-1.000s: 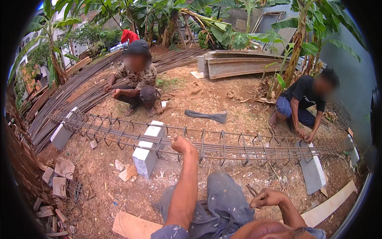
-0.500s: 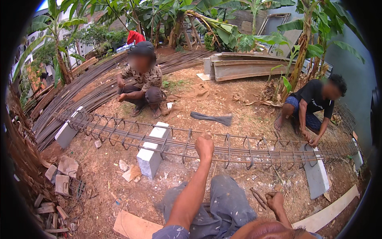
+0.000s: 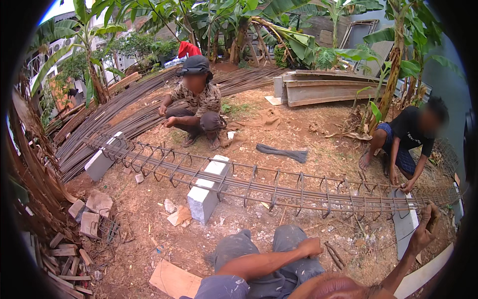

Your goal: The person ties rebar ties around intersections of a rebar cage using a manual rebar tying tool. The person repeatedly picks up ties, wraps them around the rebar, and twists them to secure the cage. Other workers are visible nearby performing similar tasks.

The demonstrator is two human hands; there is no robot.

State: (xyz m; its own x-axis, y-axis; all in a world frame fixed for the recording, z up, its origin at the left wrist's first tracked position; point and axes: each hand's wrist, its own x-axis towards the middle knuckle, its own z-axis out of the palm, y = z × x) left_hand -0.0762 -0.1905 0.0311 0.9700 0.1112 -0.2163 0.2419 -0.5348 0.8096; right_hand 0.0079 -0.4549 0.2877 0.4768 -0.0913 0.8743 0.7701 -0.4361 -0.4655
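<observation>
One long cage of rusty steel bars (image 3: 286,193) stretches across the view in front of me, its many square hoops spaced along its length, resting on pale concrete blocks; I count four: one near the left end (image 3: 99,164), one left of centre (image 3: 203,208), one toward the right (image 3: 406,229) and one by the far right end (image 3: 456,212). I sit or squat on the near side, two grey-trousered knees below the cage. My left hand (image 3: 311,246) is clenched in a fist over my right knee, well apart from the bars; whether anything is inside it I cannot tell. My right hand (image 3: 427,224) is raised at the right, fingers partly curled and tips upward; it overlaps the cage in view, but I cannot tell whether it touches the steel or pinches anything. One dark, two-legged hand tool (image 3: 336,256) lies on the ground just right of my left fist. Beyond the cage lies one bundle of dark wire (image 3: 282,152). Two co-workers squat on the far side: one in a patterned shirt (image 3: 199,99), at left, hands before the body, and one in a black top (image 3: 411,129), at right, hands at the cage by the third block.
</observation>
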